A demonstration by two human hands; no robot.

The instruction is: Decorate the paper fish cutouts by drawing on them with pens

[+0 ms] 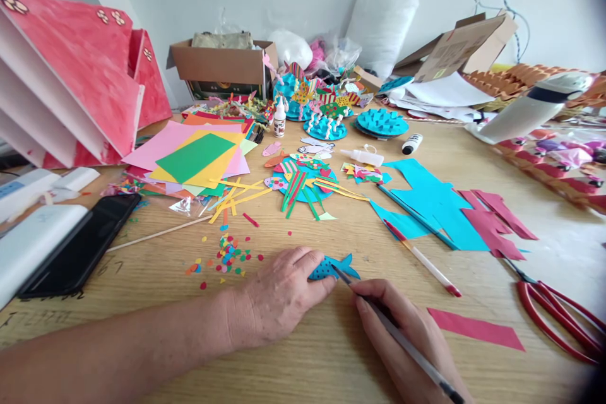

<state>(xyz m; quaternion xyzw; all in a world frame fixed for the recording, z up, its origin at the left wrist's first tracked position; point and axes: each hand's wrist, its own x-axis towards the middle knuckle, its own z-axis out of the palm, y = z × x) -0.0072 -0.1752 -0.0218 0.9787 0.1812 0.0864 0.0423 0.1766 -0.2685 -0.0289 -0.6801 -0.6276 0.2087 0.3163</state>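
Note:
My left hand (pixel 279 293) lies on the wooden table (pixel 303 366) with its fingers pressed down on a small blue paper fish (pixel 334 267), holding it flat. My right hand (pixel 407 334) is closed around a thin grey pen (pixel 402 341). The pen's tip touches the blue fish near its middle. Tiny coloured paper dots (pixel 227 255) lie scattered just left of my left hand.
Red-handled scissors (pixel 553 315), a red paper strip (pixel 476 328) and a red-tipped pencil (pixel 421 257) lie to the right. Blue and red paper cut-outs (pixel 440 208), coloured paper sheets (pixel 196 158), glue bottles (pixel 279 117), a black phone (pixel 83 243), cardboard boxes (pixel 222 63) and finished blue paper craft plates (pixel 381 121) crowd the table.

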